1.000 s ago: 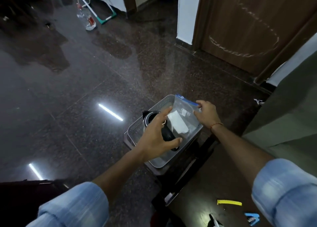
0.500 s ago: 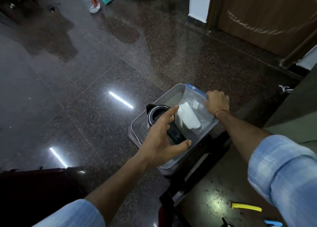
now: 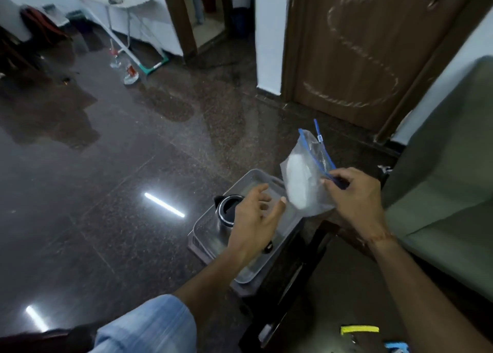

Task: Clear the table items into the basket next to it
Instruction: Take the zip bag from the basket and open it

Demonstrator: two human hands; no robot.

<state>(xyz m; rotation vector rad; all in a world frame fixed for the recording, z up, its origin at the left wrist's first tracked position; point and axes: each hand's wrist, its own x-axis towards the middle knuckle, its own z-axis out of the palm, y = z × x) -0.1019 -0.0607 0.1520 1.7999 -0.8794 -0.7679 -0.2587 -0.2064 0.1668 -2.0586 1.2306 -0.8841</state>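
A grey plastic basket (image 3: 256,175) sits on the dark floor beside the dark table (image 3: 333,299). A steel kettle (image 3: 226,210) with a black rim lies inside it. My right hand (image 3: 352,195) pinches the blue zip edge of a clear zip bag (image 3: 304,176) with something white inside, holding it raised above the basket's far right corner. My left hand (image 3: 253,219) hovers over the basket with fingers spread, holding nothing and covering part of the kettle.
A yellow item (image 3: 360,329) and a blue item (image 3: 397,346) lie on the table near the bottom edge. A green sofa (image 3: 448,166) stands to the right. A brown door (image 3: 360,46) is behind. A bottle (image 3: 130,72) lies on the floor far left.
My right hand has lifted the zip bag up out of the basket and to the right. My left hand stays open over the kettle. The camera has tilted up.
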